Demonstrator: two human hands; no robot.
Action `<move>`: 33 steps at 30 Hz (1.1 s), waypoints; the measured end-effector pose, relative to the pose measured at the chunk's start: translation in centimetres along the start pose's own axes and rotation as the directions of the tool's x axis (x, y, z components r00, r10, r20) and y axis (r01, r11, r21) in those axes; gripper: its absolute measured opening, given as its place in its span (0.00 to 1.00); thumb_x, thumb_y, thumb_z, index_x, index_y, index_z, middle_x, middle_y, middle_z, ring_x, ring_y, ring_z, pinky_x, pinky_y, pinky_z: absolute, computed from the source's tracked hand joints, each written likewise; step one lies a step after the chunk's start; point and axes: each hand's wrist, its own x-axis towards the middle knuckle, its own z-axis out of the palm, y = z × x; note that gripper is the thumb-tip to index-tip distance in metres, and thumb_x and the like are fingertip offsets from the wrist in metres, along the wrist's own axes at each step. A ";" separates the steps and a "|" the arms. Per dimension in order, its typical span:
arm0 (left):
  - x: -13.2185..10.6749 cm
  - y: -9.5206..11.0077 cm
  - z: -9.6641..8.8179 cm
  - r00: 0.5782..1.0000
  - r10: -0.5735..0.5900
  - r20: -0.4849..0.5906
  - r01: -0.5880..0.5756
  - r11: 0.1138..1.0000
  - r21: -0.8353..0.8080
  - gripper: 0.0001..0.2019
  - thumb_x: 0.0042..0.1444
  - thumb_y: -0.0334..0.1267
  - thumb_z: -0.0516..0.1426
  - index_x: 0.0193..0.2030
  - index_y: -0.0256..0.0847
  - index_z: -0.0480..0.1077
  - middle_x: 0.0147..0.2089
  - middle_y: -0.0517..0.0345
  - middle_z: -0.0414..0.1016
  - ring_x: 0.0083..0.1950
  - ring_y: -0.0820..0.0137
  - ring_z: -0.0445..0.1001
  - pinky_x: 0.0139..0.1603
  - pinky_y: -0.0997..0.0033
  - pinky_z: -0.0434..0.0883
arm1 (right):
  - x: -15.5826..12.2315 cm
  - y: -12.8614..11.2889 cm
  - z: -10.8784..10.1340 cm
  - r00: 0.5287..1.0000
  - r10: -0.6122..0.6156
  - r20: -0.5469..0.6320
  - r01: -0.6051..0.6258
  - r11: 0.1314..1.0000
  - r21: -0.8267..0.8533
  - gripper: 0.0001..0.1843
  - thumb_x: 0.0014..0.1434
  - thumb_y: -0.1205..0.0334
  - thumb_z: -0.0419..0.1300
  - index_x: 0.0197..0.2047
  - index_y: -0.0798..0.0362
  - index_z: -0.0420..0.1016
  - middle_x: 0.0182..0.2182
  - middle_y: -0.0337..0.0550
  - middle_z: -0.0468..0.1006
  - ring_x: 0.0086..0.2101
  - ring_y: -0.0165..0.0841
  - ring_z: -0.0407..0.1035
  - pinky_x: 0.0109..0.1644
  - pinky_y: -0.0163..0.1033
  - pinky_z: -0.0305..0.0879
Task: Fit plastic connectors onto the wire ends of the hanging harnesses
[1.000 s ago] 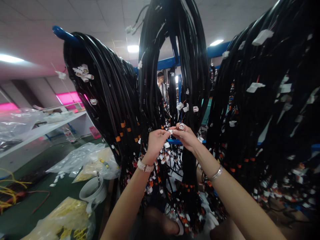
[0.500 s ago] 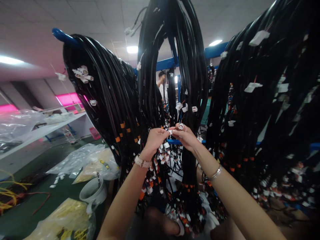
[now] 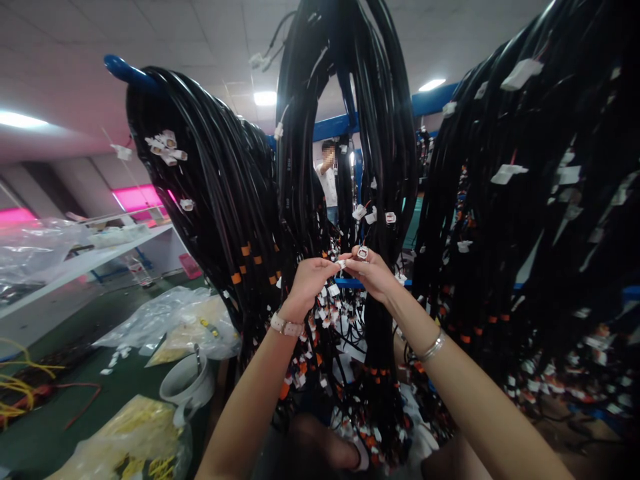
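Both hands meet in front of the middle bundle of black cable harnesses (image 3: 385, 140). A small white connector (image 3: 341, 265) sits between my fingertips. My left hand (image 3: 311, 280) pinches it from the left, thumb and fingers pressed together. From the right, my right hand (image 3: 369, 272) grips it too, fingers closed. A second white connector (image 3: 363, 253), on a thin wire, rests against the top of my right hand. More white connectors (image 3: 360, 212) dangle from the cables just above. Fine details between the fingertips are too small to make out.
Further cable bundles hang at left (image 3: 200, 147) and right (image 3: 550, 220) from a blue rack (image 3: 133, 75). Down at left are a white mug-like container (image 3: 175, 383), plastic bags of yellow parts (image 3: 145, 433) and a long table (image 3: 100, 257). A person (image 3: 327, 180) stands beyond the rack.
Both hands stay nearly in place, still pinching the connector. The person behind the rack shows more fully now between the cables.
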 end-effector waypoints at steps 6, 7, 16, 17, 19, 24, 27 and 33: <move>-0.2 -0.4 0.3 1.000 -0.015 -0.017 0.014 0.997 -0.082 0.14 0.39 0.45 0.64 0.22 0.35 0.70 0.15 0.69 0.54 0.19 0.82 0.49 0.21 0.76 0.48 | -0.1 0.1 0.1 0.999 -0.033 -0.018 0.032 0.999 -0.033 0.17 0.36 0.64 0.71 0.27 0.50 0.66 0.31 0.36 0.78 0.32 0.31 0.70 0.42 0.40 0.64; -0.2 -0.4 0.4 1.000 -0.021 -0.021 0.019 0.995 -0.094 0.14 0.39 0.45 0.64 0.23 0.35 0.70 0.15 0.70 0.54 0.18 0.82 0.48 0.21 0.76 0.47 | -0.1 0.1 0.1 0.999 -0.038 -0.016 0.037 0.999 -0.038 0.17 0.37 0.64 0.70 0.27 0.49 0.66 0.31 0.36 0.78 0.32 0.31 0.70 0.42 0.40 0.64; 0.1 -1.1 -0.1 0.993 -0.071 0.090 0.092 0.964 -0.250 0.15 0.40 0.44 0.66 0.27 0.35 0.70 0.16 0.71 0.51 0.16 0.85 0.44 0.17 0.77 0.39 | -0.1 0.0 0.0 0.999 -0.040 0.030 0.040 0.999 -0.016 0.16 0.38 0.64 0.70 0.27 0.50 0.66 0.32 0.36 0.78 0.32 0.30 0.70 0.42 0.39 0.64; 0.1 -1.2 -0.1 0.992 -0.070 0.109 0.097 0.958 -0.270 0.15 0.40 0.44 0.66 0.28 0.35 0.70 0.16 0.71 0.51 0.16 0.85 0.44 0.16 0.77 0.39 | -0.1 0.0 0.0 0.999 -0.038 0.036 0.039 0.999 -0.012 0.16 0.38 0.64 0.70 0.27 0.50 0.66 0.32 0.36 0.78 0.32 0.30 0.69 0.42 0.39 0.63; 0.2 -1.2 -0.1 0.988 -0.067 0.141 0.107 0.949 -0.297 0.16 0.40 0.44 0.66 0.31 0.35 0.71 0.17 0.71 0.51 0.16 0.85 0.44 0.16 0.78 0.39 | -0.1 0.0 -0.1 0.999 -0.035 0.042 0.035 0.999 -0.007 0.17 0.39 0.64 0.71 0.27 0.50 0.66 0.32 0.35 0.78 0.32 0.30 0.69 0.42 0.39 0.63; 0.2 -1.1 0.0 0.985 -0.048 0.164 0.096 0.951 -0.295 0.18 0.40 0.45 0.66 0.33 0.34 0.74 0.17 0.71 0.51 0.16 0.85 0.44 0.16 0.78 0.39 | -0.1 0.0 -0.3 0.998 -0.031 0.056 0.031 0.999 -0.013 0.17 0.39 0.64 0.71 0.26 0.49 0.65 0.32 0.35 0.78 0.33 0.30 0.69 0.44 0.39 0.63; 0.2 -1.0 0.1 0.995 -0.039 0.095 0.061 0.969 -0.239 0.16 0.40 0.45 0.66 0.30 0.33 0.74 0.17 0.70 0.53 0.17 0.85 0.45 0.17 0.77 0.40 | -0.1 0.1 -0.4 0.998 -0.028 0.056 0.028 1.000 -0.010 0.17 0.39 0.64 0.71 0.26 0.49 0.65 0.32 0.35 0.78 0.33 0.30 0.70 0.43 0.39 0.63; -0.2 -1.2 0.3 1.000 0.006 -0.017 -0.009 0.990 -0.143 0.15 0.41 0.45 0.65 0.30 0.34 0.76 0.18 0.66 0.62 0.18 0.83 0.50 0.19 0.76 0.47 | -0.1 0.1 -0.3 0.999 -0.029 0.035 0.030 0.999 -0.027 0.17 0.38 0.63 0.71 0.26 0.49 0.65 0.32 0.35 0.78 0.33 0.31 0.70 0.43 0.40 0.64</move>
